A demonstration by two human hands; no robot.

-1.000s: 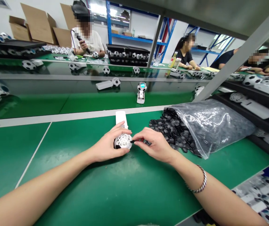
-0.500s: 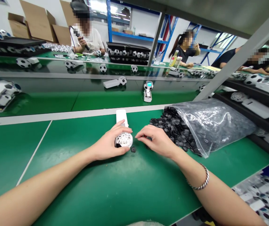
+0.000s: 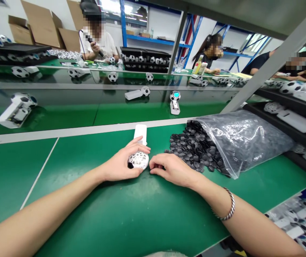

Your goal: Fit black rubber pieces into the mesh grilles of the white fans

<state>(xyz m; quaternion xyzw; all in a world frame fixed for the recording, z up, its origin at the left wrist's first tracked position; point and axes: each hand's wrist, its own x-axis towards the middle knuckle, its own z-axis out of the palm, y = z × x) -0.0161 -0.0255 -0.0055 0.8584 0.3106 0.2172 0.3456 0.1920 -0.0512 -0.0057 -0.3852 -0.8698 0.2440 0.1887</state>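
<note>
My left hand [image 3: 122, 160] is wrapped round a white lattice shell [image 3: 139, 159] patterned like a football, thumb on the near side and fingers over the far side. One black patch fills an opening at the shell's left. A flat white handle [image 3: 140, 132] extends from it beyond my fingers. Just right of the shell, my right hand [image 3: 172, 169] has its thumb and curled fingers closed together low over the mat; anything between the fingertips is hidden. Beyond this hand lies a heap of small black plastic pieces [image 3: 192, 146], spilling from a clear plastic bag [image 3: 249, 139].
Behind the green work mat [image 3: 88, 221], a conveyor [image 3: 110, 110] carries football-shaped devices with white handles [image 3: 17, 110]. At right are a slanted metal post [image 3: 273, 60] and black trays [image 3: 289, 117] of white parts. Co-workers [image 3: 99, 43] sit across the line.
My right hand has moved left and slightly down to the shell. The loose black piece beside the shell is out of sight. Devices on the conveyor have shifted right.
</note>
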